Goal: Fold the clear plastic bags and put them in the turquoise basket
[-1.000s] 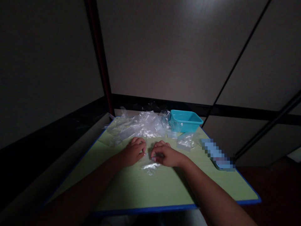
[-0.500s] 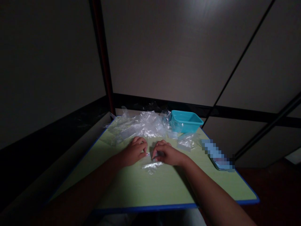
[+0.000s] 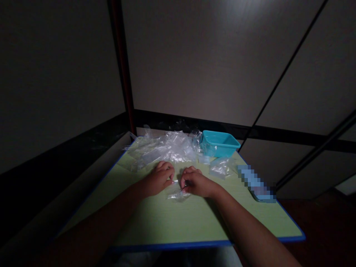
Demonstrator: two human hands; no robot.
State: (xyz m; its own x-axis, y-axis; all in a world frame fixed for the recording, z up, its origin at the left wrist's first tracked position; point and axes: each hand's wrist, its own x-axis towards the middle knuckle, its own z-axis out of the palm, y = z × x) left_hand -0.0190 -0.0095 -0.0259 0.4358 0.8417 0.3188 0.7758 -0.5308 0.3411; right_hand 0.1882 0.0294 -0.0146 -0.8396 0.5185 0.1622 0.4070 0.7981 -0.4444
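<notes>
Touching the fingers (image 3: 186, 189), clear plastic (image 3: 177, 196).

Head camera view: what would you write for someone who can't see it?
The left hand and right hand are at a small clear plastic piece on a green table. Crumpled clear plastic and a turquoise tub are behind them, with a blurred blue thing at the right.

Along the far edge of the worktop (image 3: 172, 226) sprawls crinkled clear plastic film (image 3: 175, 146), glossy where its creases catch the light. Toward the far right corner, the turquoise tub (image 3: 222, 148) looks like smooth moulded plastic with a soft sheen. Another wrinkled, shiny clear plastic piece (image 3: 221, 167) lies just nearer. The pale green top itself looks smooth and mostly matt, its blue edging smooth too.
</notes>
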